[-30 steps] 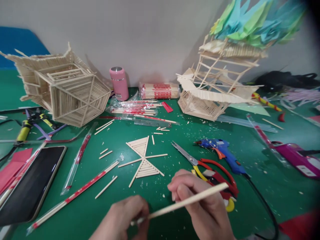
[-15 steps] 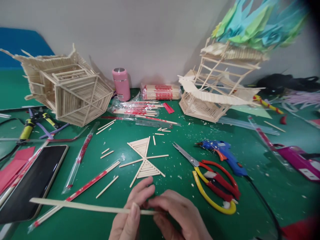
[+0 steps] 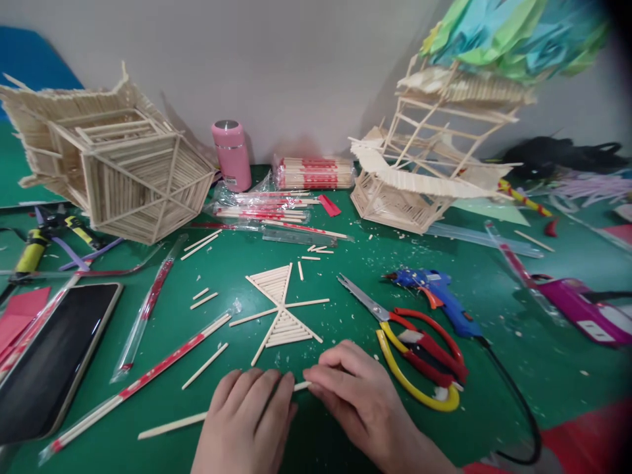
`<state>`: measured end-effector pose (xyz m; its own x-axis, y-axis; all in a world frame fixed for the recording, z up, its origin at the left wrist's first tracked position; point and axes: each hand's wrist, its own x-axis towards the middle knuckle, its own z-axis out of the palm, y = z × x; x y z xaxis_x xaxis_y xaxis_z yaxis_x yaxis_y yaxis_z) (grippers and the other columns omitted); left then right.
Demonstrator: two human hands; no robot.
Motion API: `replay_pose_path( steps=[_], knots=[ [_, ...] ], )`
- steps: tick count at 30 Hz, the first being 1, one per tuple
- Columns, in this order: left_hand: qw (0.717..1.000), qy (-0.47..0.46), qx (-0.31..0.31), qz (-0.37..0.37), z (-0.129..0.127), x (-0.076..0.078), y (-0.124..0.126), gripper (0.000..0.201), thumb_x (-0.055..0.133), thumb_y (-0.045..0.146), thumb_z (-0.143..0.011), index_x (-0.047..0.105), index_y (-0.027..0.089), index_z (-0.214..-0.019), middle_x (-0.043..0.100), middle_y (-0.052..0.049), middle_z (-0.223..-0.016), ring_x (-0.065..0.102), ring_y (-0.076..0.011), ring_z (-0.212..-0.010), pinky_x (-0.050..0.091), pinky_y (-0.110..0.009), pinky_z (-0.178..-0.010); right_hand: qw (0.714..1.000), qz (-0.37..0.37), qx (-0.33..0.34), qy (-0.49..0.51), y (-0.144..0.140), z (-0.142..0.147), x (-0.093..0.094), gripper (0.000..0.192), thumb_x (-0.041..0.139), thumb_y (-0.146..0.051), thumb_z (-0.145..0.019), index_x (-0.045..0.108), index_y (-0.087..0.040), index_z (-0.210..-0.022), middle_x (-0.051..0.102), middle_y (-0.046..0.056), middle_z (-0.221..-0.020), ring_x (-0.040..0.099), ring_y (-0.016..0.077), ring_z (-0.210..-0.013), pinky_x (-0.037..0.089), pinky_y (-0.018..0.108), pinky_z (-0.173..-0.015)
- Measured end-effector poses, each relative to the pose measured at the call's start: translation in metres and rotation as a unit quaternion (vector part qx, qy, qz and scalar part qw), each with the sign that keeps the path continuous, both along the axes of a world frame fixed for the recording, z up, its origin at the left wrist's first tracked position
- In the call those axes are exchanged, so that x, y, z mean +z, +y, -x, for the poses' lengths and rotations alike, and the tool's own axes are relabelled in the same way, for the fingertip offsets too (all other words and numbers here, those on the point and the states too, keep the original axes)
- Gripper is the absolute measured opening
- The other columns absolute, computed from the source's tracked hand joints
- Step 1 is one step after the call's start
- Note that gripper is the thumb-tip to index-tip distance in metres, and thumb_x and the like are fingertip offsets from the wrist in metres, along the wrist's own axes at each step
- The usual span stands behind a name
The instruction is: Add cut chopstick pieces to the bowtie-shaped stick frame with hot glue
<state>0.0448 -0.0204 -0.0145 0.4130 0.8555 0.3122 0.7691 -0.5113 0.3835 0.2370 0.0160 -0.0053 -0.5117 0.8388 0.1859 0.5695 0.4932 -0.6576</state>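
Observation:
Between my two hands runs a pale wooden chopstick (image 3: 172, 426). My left hand (image 3: 247, 415) wraps over its middle, back of the hand up, and one end sticks out to the left. Thumb and fingers of my right hand (image 3: 355, 395) pinch it near the right end. Just beyond my hands a spoked figure of short sticks (image 3: 282, 308) lies flat, two of its wedges filled with sticks. Scissors (image 3: 395, 342) with red and yellow handles lie to the right of it. A blue glue gun (image 3: 439, 293) is behind them.
A wooden stick model (image 3: 143, 171) stands back left, another stick model (image 3: 405, 184) back right. Between them are a pink flask (image 3: 231, 158) and packs of chopsticks (image 3: 316, 172). A phone (image 3: 54, 355) and wrapped chopsticks (image 3: 148, 375) lie left. A black cord (image 3: 523, 395) curves at right.
My left hand has turned over and closed around the chopstick, which has shifted right and tilted slightly. My right hand has moved a little up and right. The view has shifted slightly.

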Motion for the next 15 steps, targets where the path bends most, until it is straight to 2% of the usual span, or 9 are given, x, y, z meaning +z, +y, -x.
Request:
replay_pose_path(
  steps=[1,3,6,9,12,15],
  knots=[
    [0.999,0.025,-0.034,-0.017,0.001,-0.001,0.006,0.027,0.044,0.013,-0.085,0.057,0.017,-0.108,0.068,-0.005,-0.086,0.062,-0.0186,-0.072,0.049,-0.030,-0.062,1.000,0.002,0.000,0.003,0.000,0.001,-0.001,0.013,0.050,-0.017,-0.086,0.063,-0.019,-0.084,0.058,0.003,-0.078,0.052,0.0152,-0.070,0.044,0.027,-0.059],
    [0.996,0.053,-0.061,-0.042,0.004,-0.004,0.014,0.025,0.040,0.011,-0.085,0.059,0.014,-0.102,0.065,-0.004,-0.075,0.058,-0.0151,-0.060,0.045,-0.026,-0.053,1.000,-0.002,-0.010,0.022,0.001,0.001,-0.004,0.014,0.049,-0.017,-0.086,0.063,-0.020,-0.090,0.059,0.004,-0.081,0.054,0.0157,-0.073,0.045,0.028,-0.062],
    [0.994,0.080,-0.035,-0.066,0.009,-0.006,0.018,0.026,0.038,0.010,-0.086,0.059,0.014,-0.102,0.063,-0.005,-0.075,0.057,-0.0159,-0.063,0.044,-0.029,-0.057,0.995,-0.021,-0.080,0.047,0.004,-0.002,-0.010,0.020,0.048,-0.017,-0.087,0.059,-0.018,-0.103,0.060,0.007,-0.092,0.057,0.0176,-0.084,0.048,0.029,-0.071],
    [0.993,0.095,-0.010,-0.074,0.014,-0.010,0.019,0.025,0.040,0.011,-0.087,0.059,0.014,-0.103,0.064,-0.006,-0.084,0.058,-0.0180,-0.073,0.044,-0.031,-0.068,0.989,-0.037,-0.138,0.033,0.009,-0.006,-0.013,0.020,0.047,-0.016,-0.087,0.058,-0.018,-0.104,0.060,0.007,-0.093,0.057,0.0186,-0.087,0.049,0.031,-0.073],
    [0.988,0.107,-0.016,-0.109,0.015,-0.016,0.021,0.022,0.043,0.012,-0.087,0.059,0.014,-0.101,0.065,-0.007,-0.090,0.059,-0.0195,-0.079,0.044,-0.033,-0.074,0.990,-0.032,-0.133,0.025,0.014,-0.008,-0.013,0.019,0.048,-0.016,-0.086,0.058,-0.019,-0.102,0.059,0.007,-0.093,0.057,0.0185,-0.086,0.049,0.031,-0.074],
    [0.989,0.093,-0.020,-0.116,0.012,-0.019,0.025,0.024,0.039,0.010,-0.088,0.059,0.012,-0.100,0.065,-0.008,-0.090,0.058,-0.0194,-0.080,0.044,-0.032,-0.073,0.996,-0.019,-0.083,0.026,0.016,-0.005,-0.011,0.021,0.053,-0.016,-0.083,0.059,-0.019,-0.102,0.057,0.007,-0.092,0.055,0.0177,-0.084,0.049,0.030,-0.070]
  ],
)
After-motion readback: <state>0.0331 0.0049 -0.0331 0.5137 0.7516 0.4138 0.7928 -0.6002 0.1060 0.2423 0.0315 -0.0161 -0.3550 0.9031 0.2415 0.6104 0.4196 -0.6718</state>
